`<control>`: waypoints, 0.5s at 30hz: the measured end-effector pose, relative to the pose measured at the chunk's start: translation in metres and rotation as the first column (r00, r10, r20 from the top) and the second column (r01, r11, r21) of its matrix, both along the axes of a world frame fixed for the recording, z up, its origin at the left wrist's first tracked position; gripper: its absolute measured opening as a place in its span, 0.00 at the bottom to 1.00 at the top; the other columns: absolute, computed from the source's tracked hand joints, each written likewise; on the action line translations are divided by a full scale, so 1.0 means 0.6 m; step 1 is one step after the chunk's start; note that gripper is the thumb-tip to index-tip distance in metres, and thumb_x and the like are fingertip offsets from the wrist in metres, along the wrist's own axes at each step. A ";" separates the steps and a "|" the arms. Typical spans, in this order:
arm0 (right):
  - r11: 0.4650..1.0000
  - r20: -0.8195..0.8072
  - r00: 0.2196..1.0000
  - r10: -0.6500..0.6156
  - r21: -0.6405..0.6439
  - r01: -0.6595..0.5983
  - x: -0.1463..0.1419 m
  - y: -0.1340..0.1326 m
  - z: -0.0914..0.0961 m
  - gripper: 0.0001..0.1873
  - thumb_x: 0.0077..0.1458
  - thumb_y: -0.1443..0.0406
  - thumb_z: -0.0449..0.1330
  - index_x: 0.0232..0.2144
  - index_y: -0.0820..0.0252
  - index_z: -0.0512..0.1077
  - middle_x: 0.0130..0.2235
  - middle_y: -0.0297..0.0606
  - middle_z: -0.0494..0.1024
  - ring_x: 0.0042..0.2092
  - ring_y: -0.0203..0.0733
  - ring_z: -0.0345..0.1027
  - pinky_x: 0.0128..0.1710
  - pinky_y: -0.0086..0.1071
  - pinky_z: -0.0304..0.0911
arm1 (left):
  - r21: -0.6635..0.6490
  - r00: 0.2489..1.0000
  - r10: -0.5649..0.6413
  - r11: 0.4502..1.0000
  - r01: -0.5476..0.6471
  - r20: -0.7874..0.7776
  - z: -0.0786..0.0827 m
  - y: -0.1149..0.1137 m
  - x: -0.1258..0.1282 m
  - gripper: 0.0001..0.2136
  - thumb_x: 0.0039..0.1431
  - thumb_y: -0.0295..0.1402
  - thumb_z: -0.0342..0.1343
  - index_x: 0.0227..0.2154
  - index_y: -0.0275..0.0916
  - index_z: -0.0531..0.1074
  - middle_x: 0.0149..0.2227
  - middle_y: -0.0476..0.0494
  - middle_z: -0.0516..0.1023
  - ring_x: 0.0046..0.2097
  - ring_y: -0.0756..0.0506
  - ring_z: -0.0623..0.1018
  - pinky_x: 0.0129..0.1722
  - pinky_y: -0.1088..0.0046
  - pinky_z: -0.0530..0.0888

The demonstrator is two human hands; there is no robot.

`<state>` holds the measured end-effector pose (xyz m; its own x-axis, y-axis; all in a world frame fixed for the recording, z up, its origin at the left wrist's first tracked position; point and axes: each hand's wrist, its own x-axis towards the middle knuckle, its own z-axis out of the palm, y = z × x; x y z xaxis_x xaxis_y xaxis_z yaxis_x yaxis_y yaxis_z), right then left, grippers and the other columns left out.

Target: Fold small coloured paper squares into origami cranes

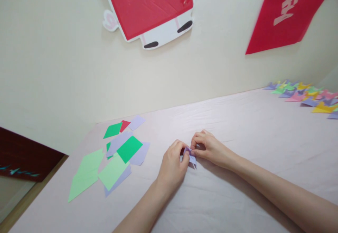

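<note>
A small folded piece of lavender paper (192,160) is held just above the pale cloth, near the middle of the table. My left hand (174,160) pinches its left side, with the thumb on the near face. My right hand (207,146) grips the upper right edge between thumb and fingertips. Both hands are closed on the paper and cover part of it, so its full folded shape is hidden.
Loose paper squares, such as a green one (130,149) and a light green one (114,171), lie on the left. Several folded paper pieces (313,97) stand in rows at the far right. A wall bounds the pale cloth-covered table (227,204) at the back.
</note>
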<state>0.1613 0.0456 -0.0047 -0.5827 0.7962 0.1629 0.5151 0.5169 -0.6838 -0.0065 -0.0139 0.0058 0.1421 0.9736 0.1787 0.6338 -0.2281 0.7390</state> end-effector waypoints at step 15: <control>1.000 0.007 1.000 0.017 0.021 -0.018 0.001 -0.001 0.004 0.05 0.52 0.68 0.65 0.25 0.58 0.74 0.32 0.35 0.75 0.40 0.45 0.63 0.43 0.39 0.55 | -0.002 0.996 0.027 1.000 -0.027 0.080 -0.002 0.007 0.000 0.10 0.63 0.33 0.50 0.26 0.39 0.71 0.28 0.50 0.73 0.32 0.48 0.72 0.34 0.74 0.65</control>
